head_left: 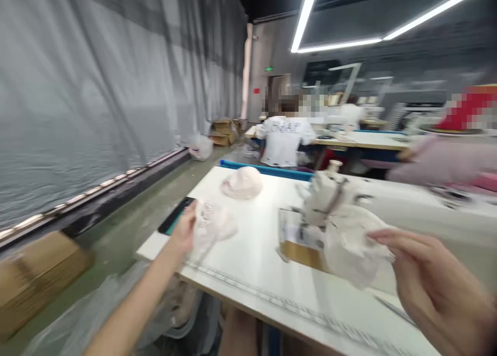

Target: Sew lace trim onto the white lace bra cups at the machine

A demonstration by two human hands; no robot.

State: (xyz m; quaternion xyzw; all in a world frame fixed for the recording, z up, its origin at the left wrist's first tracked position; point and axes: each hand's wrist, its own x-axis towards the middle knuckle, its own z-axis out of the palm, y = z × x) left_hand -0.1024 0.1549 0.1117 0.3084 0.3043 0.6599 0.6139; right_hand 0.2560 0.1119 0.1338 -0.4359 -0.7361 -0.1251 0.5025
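Two grips logged: my left hand point(185, 227) pinches a lacy white piece point(213, 226); my right hand point(438, 286) holds crumpled white fabric point(347, 247), sewing machine point(323, 198) just beyond.

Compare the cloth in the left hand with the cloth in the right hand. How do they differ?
The left cloth looks smaller and flatter; the right cloth is bigger and bunched. The left cloth sits low near the left edge of the table, gripped by the left hand; the right cloth hangs in front of the sewing machine, held by the right hand. Both are pale, soft and blurred.
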